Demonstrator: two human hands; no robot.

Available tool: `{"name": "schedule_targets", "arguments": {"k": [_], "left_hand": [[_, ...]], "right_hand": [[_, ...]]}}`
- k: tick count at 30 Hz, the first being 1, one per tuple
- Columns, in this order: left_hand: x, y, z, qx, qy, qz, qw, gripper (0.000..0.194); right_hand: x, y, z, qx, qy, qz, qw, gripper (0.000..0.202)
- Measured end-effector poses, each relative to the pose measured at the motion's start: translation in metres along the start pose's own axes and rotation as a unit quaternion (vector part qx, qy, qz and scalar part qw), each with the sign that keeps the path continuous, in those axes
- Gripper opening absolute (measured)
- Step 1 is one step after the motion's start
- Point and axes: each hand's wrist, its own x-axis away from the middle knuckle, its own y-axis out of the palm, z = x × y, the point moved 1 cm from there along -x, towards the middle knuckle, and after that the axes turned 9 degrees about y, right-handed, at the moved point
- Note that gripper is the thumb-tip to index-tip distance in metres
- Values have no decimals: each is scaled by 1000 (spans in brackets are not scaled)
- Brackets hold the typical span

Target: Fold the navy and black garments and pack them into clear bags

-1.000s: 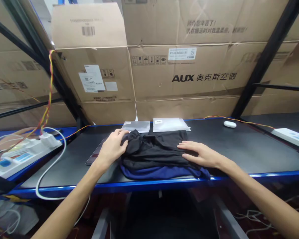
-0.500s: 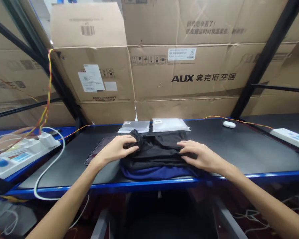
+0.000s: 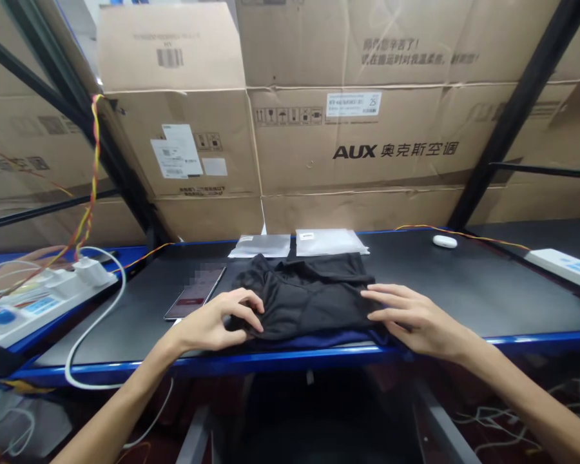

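Observation:
A black cloth (image 3: 314, 299) lies on the dark tabletop, wrinkled at its left side and along its back. Under its front edge shows a dark blue cloth (image 3: 314, 340). At the left edge of the black cloth, my left hand (image 3: 227, 317) has curled fingers pinching toward the fabric near the front corner. Fingers apart, my right hand (image 3: 410, 316) rests its fingertips on the right edge of the black cloth.
Two flat clear plastic bags (image 3: 261, 246) (image 3: 329, 242) lie behind the cloth. A phone (image 3: 196, 295) is to the left. Further out are a white case (image 3: 444, 241), power strips (image 3: 43, 299) (image 3: 568, 267) and a white cable (image 3: 89, 325). Cardboard (image 3: 357, 142) stands behind.
The black cloth has come forward and spread flatter, covering more of the blue cloth. My left hand has moved nearer the front edge, and my right hand has shifted right and slightly forward.

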Motion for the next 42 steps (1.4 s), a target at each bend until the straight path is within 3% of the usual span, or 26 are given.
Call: {"name": "schedule_targets", "arguments": {"k": [5,9,12,16,19,21,24,28,35,39,42], "left_hand": [[0,-4,6,6,-7,-22,1000,18],[-28,-15,2,-6,-42,57,997,30],[-58,-18,-13,-55,-28,127,990,31],[-95,-14,-41,-120,0,80,990,47],[-111,-10,-57,-101,-16,24,994,30],[-117,-9,-63,-47,-32,18,998,29],[-124,-9,-69,20,-68,50,996,32],[-135,-3,-77,2,-165,85,983,35],[-146,16,-81,-104,-179,95,974,30],[-145,20,-79,-157,-172,108,966,30],[-142,13,-69,-172,-114,148,967,33]], "right_hand": [[3,-8,-8,-75,58,-76,993,34],[-13,-16,-6,-123,123,-23,985,32],[-29,-16,8,-113,163,28,980,32],[-46,-6,35,-62,163,-25,984,38],[-53,-2,49,-81,172,-90,978,30],[-58,-3,55,-130,199,-90,967,31],[-69,-8,63,-256,255,-42,931,42],[-90,-10,76,-335,322,-22,885,45],[-110,20,92,-135,381,-101,909,47],[-107,28,93,-17,358,-58,932,38],[-103,22,83,23,329,12,944,36]]}}
